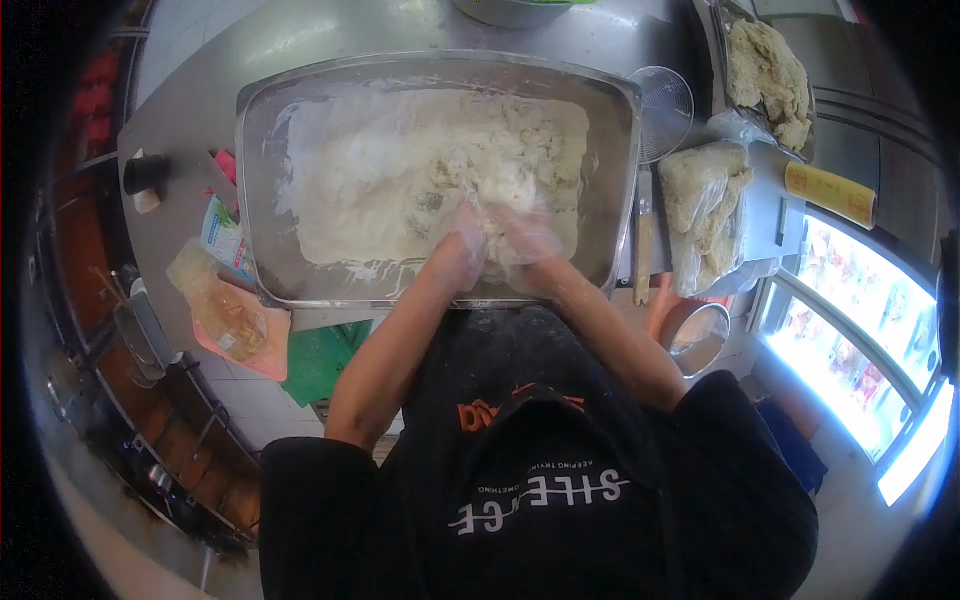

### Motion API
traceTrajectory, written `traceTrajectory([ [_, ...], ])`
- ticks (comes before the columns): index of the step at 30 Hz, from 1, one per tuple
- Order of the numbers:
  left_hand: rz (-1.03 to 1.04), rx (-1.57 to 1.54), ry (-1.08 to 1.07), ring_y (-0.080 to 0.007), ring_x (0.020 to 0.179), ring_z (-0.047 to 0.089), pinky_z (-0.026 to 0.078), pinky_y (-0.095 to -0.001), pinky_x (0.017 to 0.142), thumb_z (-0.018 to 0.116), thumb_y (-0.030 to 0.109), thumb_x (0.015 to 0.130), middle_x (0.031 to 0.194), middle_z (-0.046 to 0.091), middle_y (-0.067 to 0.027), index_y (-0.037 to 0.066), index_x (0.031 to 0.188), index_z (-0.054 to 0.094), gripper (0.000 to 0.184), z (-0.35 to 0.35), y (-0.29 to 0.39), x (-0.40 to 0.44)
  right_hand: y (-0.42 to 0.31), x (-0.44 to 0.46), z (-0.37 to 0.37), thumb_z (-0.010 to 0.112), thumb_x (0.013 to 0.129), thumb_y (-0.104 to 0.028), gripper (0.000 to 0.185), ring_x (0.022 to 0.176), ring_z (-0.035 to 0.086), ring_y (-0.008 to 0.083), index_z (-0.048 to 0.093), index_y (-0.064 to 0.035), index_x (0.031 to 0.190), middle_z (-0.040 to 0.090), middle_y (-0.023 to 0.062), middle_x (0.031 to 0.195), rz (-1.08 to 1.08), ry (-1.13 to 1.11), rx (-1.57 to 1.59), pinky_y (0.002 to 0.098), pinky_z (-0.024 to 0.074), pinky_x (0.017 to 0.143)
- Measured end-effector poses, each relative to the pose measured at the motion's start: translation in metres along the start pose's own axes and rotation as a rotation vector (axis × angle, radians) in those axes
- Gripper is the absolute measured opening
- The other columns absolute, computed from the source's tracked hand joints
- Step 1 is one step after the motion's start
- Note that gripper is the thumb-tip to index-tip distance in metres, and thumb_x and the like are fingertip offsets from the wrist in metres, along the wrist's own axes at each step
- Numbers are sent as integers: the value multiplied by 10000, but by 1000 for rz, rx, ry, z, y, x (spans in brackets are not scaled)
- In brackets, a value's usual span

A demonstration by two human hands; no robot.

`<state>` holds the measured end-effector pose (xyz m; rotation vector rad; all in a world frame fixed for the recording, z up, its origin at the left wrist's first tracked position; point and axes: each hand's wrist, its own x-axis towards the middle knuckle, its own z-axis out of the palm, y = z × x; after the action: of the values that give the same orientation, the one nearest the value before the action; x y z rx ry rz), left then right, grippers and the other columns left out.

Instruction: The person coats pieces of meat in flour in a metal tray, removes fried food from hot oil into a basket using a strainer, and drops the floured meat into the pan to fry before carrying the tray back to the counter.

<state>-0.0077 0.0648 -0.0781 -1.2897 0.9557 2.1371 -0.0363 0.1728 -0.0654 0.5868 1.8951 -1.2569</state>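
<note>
Floury mass (510, 188) in tray (265, 180), at left hand (463, 235) and right hand (528, 235). Cannot tell grip of fingers through blur. Best turn loosely, low inside rim, without hard squeezing.

There are two hands (463, 240), one big metal pan (268, 215), one wire strainer (665, 105), one pink tray (272, 350) and one black shirt (560, 520).

Clearance exists above the open tray (440, 290). The raised tray rim bounds lateral passage. On the right, the strainer (664, 115) and wooden handle (643, 250) obstruct passage beside the rim.
</note>
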Motion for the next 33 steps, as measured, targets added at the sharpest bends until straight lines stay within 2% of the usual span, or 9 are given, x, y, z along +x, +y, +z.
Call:
traceTrajectory([
  [7, 282, 584, 19, -237, 887, 619, 504, -393, 686, 451, 365, 1002, 1076, 650, -109, 70, 1226, 584, 393, -40, -5, 19, 46, 43, -62, 562, 943, -372, 415, 1004, 607, 234, 623, -17, 1148, 642, 129, 1139, -85, -99, 407, 336, 464, 806],
  [11, 583, 1145, 8, -325, 954, 613, 478, -428, 824, 450, 346, 994, 1094, 645, -190, 48, 1240, 568, 404, -35, 28, -1, -64, -13, -100, 625, 885, -324, 419, 1010, 637, 264, 635, -4, 1155, 665, 167, 1121, -111, -195, -355, 351, 492, 815],
  [13, 271, 1265, 107, -358, 1027, 591, 455, -426, 901, 447, 349, 992, 1149, 620, -228, 33, 1289, 534, 443, 9, 84, -56, -76, 26, -106, 685, 853, -395, 607, 1050, 634, 286, 552, 20, 1276, 669, 190, 1096, -68, -93, -793, 366, 493, 872],
  [17, 356, 987, 166, -302, 1117, 579, 463, -416, 911, 429, 387, 1002, 1249, 590, -186, 39, 1332, 501, 485, -12, 42, 42, -82, 69, -49, 620, 851, -475, 662, 1252, 521, 346, 551, 4, 1302, 516, 237, 1370, -265, 336, -325, 401, 411, 1031],
  [20, 527, 474, -102, -277, 1089, 596, 471, -416, 896, 414, 382, 1012, 1235, 603, -153, 40, 1328, 504, 474, 8, 10, 97, -35, 106, -2, 608, 861, -497, 666, 1230, 541, 317, 563, 10, 1291, 530, 233, 1359, -574, 502, -652, 416, 411, 1030],
  [23, 498, 15, -274, -242, 1050, 610, 480, -411, 872, 398, 365, 1024, 1215, 614, -116, 39, 1313, 513, 450, 22, 6, 95, -71, 66, -36, 510, 906, -553, 691, 1210, 521, 329, 516, -36, 1364, 515, 212, 1367, -412, -88, -204, 398, 381, 1047],
  [25, 266, -177, -262, -206, 1011, 615, 488, -403, 843, 387, 336, 1036, 1193, 617, -90, 33, 1289, 525, 418, 29, 29, 31, -66, 45, -44, 509, 915, -514, 634, 1164, 537, 295, 531, -58, 1356, 550, 183, 1327, -126, -42, 182, 387, 376, 1039],
  [29, 159, 301, 67, -268, 1050, 623, 548, -355, 856, 485, 219, 994, 1277, 550, -148, 91, 1431, 373, 469, 21, 49, -14, -63, 13, -72, 502, 920, -450, 549, 1110, 567, 253, 554, -109, 1347, 579, 134, 1302, 64, -66, 192, 376, 379, 1029],
  [33, 96, 449, 69, -235, 989, 609, 503, -379, 844, 463, 388, 991, 1189, 600, -127, 57, 1331, 483, 476, -1, 53, -24, -26, 16, -77, 532, 922, -374, 515, 1076, 582, 262, 535, -72, 1338, 591, 153, 1233, -243, 29, -124, 385, 402, 994],
])
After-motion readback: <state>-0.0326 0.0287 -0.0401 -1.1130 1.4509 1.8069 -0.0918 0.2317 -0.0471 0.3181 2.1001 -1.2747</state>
